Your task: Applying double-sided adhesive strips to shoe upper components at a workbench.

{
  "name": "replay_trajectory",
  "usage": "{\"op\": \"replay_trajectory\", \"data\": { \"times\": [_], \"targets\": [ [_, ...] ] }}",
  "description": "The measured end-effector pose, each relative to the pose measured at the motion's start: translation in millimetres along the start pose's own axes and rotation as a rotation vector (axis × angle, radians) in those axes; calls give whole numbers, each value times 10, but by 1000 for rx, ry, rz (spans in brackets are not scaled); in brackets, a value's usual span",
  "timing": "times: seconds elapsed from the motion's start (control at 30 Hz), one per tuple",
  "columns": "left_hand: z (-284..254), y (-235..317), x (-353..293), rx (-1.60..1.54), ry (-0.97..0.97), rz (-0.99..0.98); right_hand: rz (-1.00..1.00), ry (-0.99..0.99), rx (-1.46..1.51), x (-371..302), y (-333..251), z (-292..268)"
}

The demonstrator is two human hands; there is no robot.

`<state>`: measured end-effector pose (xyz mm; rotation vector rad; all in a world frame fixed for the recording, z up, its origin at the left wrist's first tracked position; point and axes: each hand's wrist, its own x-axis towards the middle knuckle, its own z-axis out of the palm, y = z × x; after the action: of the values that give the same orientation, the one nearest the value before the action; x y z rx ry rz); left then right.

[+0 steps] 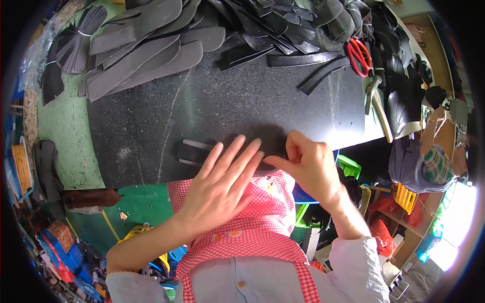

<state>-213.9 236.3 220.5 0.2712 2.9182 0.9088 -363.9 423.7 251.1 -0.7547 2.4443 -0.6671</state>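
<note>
Under my left hand (222,184) lies a dark strip (194,151) with pale long edges, on the black work mat near the table's front edge. The left fingers stretch out flat across it and hide its middle. Close to those fingertips is my right hand (310,164), its fingers curled and its thumb pointing left. Whatever the right fingers pinch is hidden in shadow against the mat.
The black mat (237,96) covers much of the green table (65,126). Grey flat pieces (146,65) and black strips (303,59) pile up at the back. Red-handled scissors (358,56) and a hammer (379,108) lie at right. Another person's arm (429,131) shows far right.
</note>
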Motion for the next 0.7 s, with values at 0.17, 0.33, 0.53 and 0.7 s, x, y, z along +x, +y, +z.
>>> {"op": "replay_trajectory", "data": {
  "times": [0.17,0.33,0.53,0.7],
  "targets": [
    [128,-159,-205,175,188,39,111,217,403,138,406,-277],
    [-246,-894,-765,368,640,-174,-45,439,204,348,695,-492],
    [-740,-1555,-1571,176,790,-545,-441,542,-156,849,589,-453],
    [-836,-1209,-199,429,785,-178,-604,528,-244,866,401,-343]
  ]
}}
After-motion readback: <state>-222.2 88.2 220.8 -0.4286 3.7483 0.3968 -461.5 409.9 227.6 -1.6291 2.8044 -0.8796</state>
